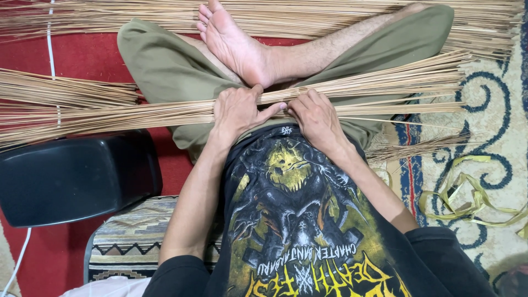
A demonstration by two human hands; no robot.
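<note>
A long bundle of thin tan sticks (137, 113) lies across my lap, running from the far left to the right. My left hand (237, 110) presses down on the bundle near its middle, thumb stretched to the right. Beside it, my right hand (316, 116) curls its fingers over the same sticks. The two hands nearly touch. I sit cross-legged in olive trousers, and my bare foot (234, 41) rests just above the hands.
More sticks (330, 14) lie spread over the red carpet at the top. A black plastic seat (71, 176) sits at the left, a patterned cushion (129, 236) below it. Yellow-green leaf strips (467, 198) curl on the patterned rug at the right.
</note>
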